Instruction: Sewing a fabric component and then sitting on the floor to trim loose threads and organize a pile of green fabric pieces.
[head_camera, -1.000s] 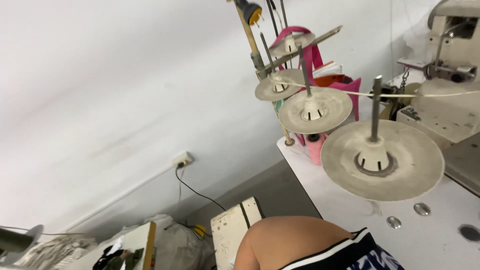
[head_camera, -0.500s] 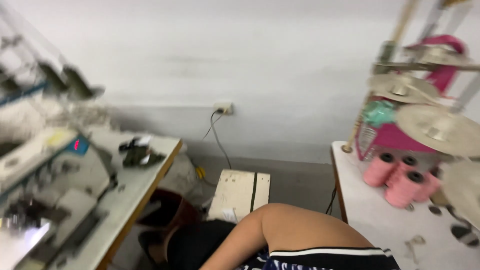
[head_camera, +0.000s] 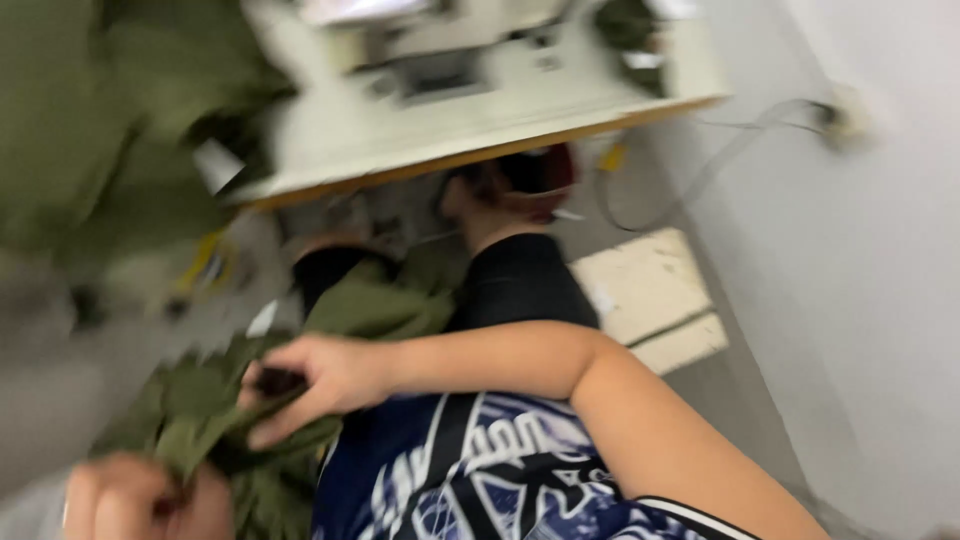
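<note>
Two hands on one bundle of green cloth (head_camera: 215, 420), low in my lap. My right hand (head_camera: 320, 380) reaches across my body, arm bent at the elbow, its grip closed over the top of the cloth, with something small and dark pinched under the fingers; too blurred to tell what. My left hand (head_camera: 140, 500) sits at the bottom edge of view, fingers curled shut into the lower end of the same cloth, only partly in sight. The cloth lies crumpled over my dark printed shorts (head_camera: 480, 470). More green cloth (head_camera: 90, 130) is heaped at upper left. A pale sewing machine (head_camera: 470, 70) stands on a surface (head_camera: 480, 150) with a wooden edge, above my knee. A pale board (head_camera: 650, 295) lies on the floor by the white wall (head_camera: 880, 280); a cable (head_camera: 740, 130) runs to a wall socket (head_camera: 845, 110). Whole view motion-blurred.
</note>
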